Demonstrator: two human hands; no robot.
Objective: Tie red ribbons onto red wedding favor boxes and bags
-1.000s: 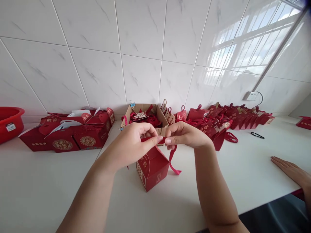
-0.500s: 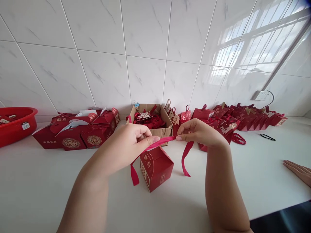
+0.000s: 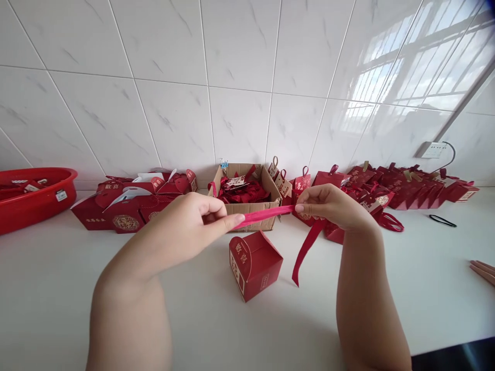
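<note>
A crimson ribbon (image 3: 266,213) is stretched between my two hands, above and behind a small red gift box. My left hand (image 3: 204,219) pinches one part between thumb and fingers. My right hand (image 3: 327,205) pinches the other part, and a loose tail hangs down below it on the right. The red gift box (image 3: 257,265) stands upright on the white table, its curved flap with gold characters facing left. Neither hand touches the box. My curled left fingers are partly hidden behind the thumb.
An open cardboard box (image 3: 253,210) of red ribbons and tags stands against the tiled wall. Red gift boxes (image 3: 93,216) sit at left beside a red basin (image 3: 58,208). More finished-looking boxes (image 3: 410,193) line the right, near a black loop (image 3: 443,221). Another person's fingers (image 3: 483,270) rest at the right edge.
My hands have spread farther apart, pulling the ribbon straighter. The ribbon end that hung below my left hand no longer shows. The view has shifted slightly left.
</note>
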